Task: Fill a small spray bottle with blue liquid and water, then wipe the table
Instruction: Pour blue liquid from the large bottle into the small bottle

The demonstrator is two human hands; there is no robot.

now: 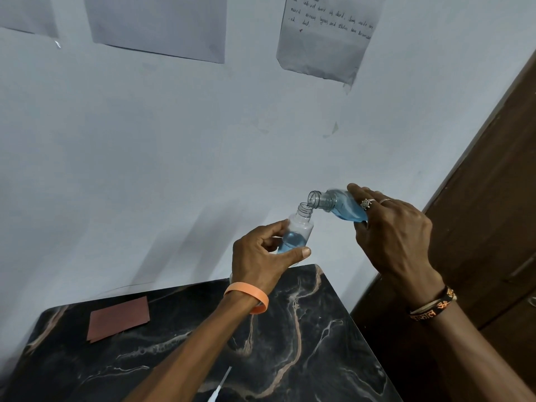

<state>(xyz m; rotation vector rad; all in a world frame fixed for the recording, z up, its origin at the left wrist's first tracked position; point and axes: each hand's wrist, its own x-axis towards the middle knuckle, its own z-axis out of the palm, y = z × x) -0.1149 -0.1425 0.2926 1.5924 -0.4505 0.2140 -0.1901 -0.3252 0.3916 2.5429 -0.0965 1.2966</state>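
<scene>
My left hand [262, 256] grips a small clear spray bottle [298, 230] with no cap, held above the table's far edge; blue liquid fills its lower part. My right hand [394, 233] holds a larger clear bottle of blue liquid [339, 206] tipped toward the left, its open mouth just above the small bottle's neck. A thin stream runs from one mouth to the other. A white thin part, perhaps the spray tube [221, 384], lies on the table near the bottom edge, half hidden by my left forearm.
The black marble-patterned table [319, 329] carries a brown folded cloth [119, 317] at its left. A pale wall with taped paper sheets [322, 39] stands behind. A dark wooden door [487, 198] is to the right of the table.
</scene>
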